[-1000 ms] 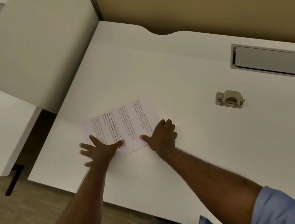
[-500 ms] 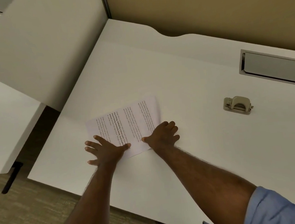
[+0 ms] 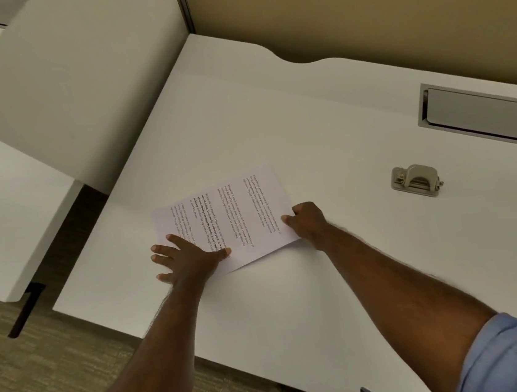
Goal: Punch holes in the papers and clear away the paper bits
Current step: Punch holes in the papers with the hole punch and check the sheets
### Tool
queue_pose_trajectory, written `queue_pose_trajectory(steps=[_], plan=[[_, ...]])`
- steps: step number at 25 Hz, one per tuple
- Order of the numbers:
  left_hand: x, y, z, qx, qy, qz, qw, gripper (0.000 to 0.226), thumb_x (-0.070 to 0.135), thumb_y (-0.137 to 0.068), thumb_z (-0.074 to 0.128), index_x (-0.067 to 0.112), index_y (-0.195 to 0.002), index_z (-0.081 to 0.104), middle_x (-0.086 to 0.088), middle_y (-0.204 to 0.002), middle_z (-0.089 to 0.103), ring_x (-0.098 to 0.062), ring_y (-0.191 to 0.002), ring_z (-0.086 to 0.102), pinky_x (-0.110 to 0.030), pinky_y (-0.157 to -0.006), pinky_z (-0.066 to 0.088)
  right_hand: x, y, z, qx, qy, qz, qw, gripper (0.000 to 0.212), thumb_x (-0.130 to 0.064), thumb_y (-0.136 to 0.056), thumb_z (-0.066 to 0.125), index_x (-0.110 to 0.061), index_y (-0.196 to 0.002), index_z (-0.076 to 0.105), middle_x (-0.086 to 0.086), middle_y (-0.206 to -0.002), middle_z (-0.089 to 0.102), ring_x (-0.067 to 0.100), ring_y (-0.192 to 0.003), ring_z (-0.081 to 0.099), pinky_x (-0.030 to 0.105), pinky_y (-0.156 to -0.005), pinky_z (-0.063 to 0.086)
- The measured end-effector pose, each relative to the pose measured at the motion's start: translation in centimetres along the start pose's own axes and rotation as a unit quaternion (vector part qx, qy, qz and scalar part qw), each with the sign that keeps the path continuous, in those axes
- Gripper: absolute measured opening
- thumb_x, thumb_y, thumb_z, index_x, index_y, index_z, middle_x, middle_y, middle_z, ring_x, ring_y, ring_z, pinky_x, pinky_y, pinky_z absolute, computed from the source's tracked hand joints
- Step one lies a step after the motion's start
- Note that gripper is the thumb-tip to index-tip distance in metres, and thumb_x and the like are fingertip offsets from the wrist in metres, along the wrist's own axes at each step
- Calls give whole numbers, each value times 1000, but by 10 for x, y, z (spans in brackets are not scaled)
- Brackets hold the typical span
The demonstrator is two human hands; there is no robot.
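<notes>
White papers (image 3: 237, 217) on desk (image 3: 339, 267) | left hand (image 3: 190, 256) flat, pressing | right hand (image 3: 307, 222) pinching corner | square edges, then fetch hole punch (image 3: 416, 181).

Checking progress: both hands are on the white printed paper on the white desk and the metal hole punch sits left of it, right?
Not quite: in the head view, the metal hole punch sits right of the white printed paper. Left hand and right hand are on it.

Printed sheet (image 3: 230, 218) on bench: several short paragraphs of text, turned sideways to camera. Bold lines partly legible: "way of living. Defined by a slower pace", "strong community bonds, local traditi…". Remaining text too small to read.
</notes>
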State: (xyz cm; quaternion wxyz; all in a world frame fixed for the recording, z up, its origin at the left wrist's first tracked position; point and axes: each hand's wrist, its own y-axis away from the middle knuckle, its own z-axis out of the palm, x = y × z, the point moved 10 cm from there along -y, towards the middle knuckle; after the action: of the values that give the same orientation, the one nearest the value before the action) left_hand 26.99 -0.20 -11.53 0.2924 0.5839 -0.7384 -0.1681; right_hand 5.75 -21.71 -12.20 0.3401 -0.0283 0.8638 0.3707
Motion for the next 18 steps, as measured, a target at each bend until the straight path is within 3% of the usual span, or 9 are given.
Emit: queue_pose_trajectory(steps=[2, 4, 7, 10, 13, 16, 18], plan=[[2, 3, -10, 45, 19, 28, 998, 129, 58, -67, 76, 9, -149, -12, -22, -158, -11, -39, -146, -7, -65, -112, 4, 6, 0, 2, -12, -55, 3, 998, 23, -19, -85, 62, 2, -91, 69, 16, -97, 70, 25, -82, 61, 31, -73, 47], [0, 7, -25, 100, 110, 77, 986, 115, 49, -75, 73, 8, -150, -5, -17, -160, 3, -34, -148, 4, -60, -116, 8, 13, 3, 2, -30, -107, 10, 994, 22, -17, -87, 62, 1, -98, 69, 14, -102, 70, 27, -89, 64, 33, -81, 51], [-4, 18, -41, 125, 242, 136, 953, 88, 35, -83, 70, 9, -149, 19, -14, -154, 30, -31, -141, 30, -48, -115, 28, 39, 13, -14, -32, -182, 27, 982, 23, -14, -89, 60, 4, -102, 66, 21, -112, 68, 34, -102, 65, 46, -94, 52], [5, 25, -28, 50, 288, 125, 948, 58, 47, -89, 58, 13, -133, 46, -10, -132, 55, -26, -114, 56, -34, -91, 48, 76, 32, -38, -7, -200, 45, 979, 28, -16, -89, 61, 10, -97, 63, 28, -113, 65, 33, -94, 64, 46, -92, 52], [36, 37, 3, -47, 315, 145, 937, 43, 49, -96, 43, 9, -91, 60, -5, -93, 64, -19, -76, 56, -27, -61, 41, 114, 56, -65, 26, -217, 63, 974, 27, -18, -88, 61, 8, -93, 65, 27, -110, 66, 30, -87, 62, 42, -83, 51], [73, 53, 36, -105, 304, 193, 927, 45, 34, -99, 44, -7, -86, 55, -9, -84, 60, -21, -75, 50, -32, -65, 38, 158, 78, -95, 62, -236, 81, 966, 22, -19, -90, 59, 3, -91, 67, 21, -105, 69, 26, -86, 61, 42, -83, 52], [98, 71, 65, -145, 272, 228, 924, 44, 32, -99, 45, -11, -90, 52, -14, -86, 60, -21, -78, 50, -36, -70, 39, 194, 93, -119, 109, -230, 95, 962, 29, -20, -93, 54, 7, -85, 62, 28, -97, 66, 23, -78, 54, 36, -73, 45]])
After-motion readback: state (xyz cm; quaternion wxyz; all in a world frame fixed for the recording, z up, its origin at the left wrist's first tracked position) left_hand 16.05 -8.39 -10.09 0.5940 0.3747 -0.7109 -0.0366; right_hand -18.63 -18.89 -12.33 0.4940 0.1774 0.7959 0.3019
